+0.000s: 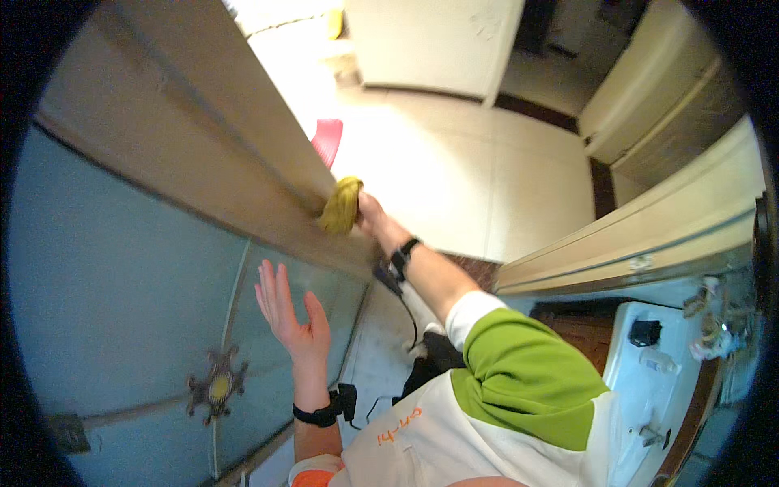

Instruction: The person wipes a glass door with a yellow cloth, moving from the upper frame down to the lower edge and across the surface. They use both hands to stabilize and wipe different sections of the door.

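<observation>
My right hand (369, 214) grips a bunched yellow-green cloth (342, 206), which lies against the edge of a wooden door frame (243, 134). The cloth is slightly blurred and covers part of the fingers. Lower left of it, my left hand (295, 313) is raised with its fingers apart and nothing in it, in front of a bluish tiled wall (152, 268). Both wrists wear black straps with small devices.
A white washbasin (654, 377) with a faucet, a bottle and a black object stands at the right. A wooden door (639, 243) is above it. A pink ribbed object (328, 141) lies beyond the frame. A star-shaped ornament (217, 385) is on the tiled wall.
</observation>
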### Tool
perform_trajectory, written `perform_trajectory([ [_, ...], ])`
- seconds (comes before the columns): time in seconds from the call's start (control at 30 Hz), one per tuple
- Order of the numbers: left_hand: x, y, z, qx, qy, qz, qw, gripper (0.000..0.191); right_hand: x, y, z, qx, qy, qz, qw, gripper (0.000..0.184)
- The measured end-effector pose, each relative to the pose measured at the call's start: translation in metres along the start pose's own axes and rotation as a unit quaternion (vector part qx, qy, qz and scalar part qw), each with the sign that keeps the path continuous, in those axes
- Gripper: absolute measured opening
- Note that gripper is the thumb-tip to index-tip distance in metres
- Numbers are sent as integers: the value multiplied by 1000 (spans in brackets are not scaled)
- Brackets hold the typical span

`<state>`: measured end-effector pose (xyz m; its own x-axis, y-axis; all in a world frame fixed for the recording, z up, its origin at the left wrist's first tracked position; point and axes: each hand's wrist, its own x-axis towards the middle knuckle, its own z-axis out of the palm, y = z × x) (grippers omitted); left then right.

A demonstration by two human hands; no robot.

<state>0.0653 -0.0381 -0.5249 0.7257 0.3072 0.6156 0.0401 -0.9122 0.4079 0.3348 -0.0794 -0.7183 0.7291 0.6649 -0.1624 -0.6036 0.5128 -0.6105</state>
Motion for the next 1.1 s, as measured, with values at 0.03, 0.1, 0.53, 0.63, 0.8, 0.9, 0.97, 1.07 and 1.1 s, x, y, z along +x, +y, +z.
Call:
perform_trajectory([
  [0.03, 11, 8, 12, -36, -6, 14, 999, 55, -20, -20, -6, 15, -64, -46, 997, 39],
  [0.1, 41, 30, 39, -103, 0, 36, 994, 56, -70, -72, -13, -8, 70, -57, 996, 39],
  [0.53, 207, 313, 192, -568, -63, 207, 794, 48, -364, -308, -9, -238, 266, -408, 840, 45],
  [0.63, 228, 370, 228, -661, -142, 187, 713, 31, -392, -323, 15, -322, 280, -432, 795, 33],
  [0.8, 262, 455, 311, -767, -291, 133, 556, 26, -394, -351, 45, -513, 399, -396, 649, 16],
  [0.9, 277, 500, 348, -771, -360, 145, 504, 29, -379, -375, 55, -590, 493, -384, 510, 17],
  [0.97, 279, 536, 361, -790, -390, 145, 450, 27, -374, -392, 60, -689, 519, -380, 333, 22],
  [1.07, 277, 576, 367, -787, -450, 198, 372, 28, -372, -407, 67, -770, 531, -334, 121, 29],
  [1.1, 274, 587, 368, -774, -481, 225, 346, 30, -372, -409, 70, -772, 564, -280, 82, 29],
])
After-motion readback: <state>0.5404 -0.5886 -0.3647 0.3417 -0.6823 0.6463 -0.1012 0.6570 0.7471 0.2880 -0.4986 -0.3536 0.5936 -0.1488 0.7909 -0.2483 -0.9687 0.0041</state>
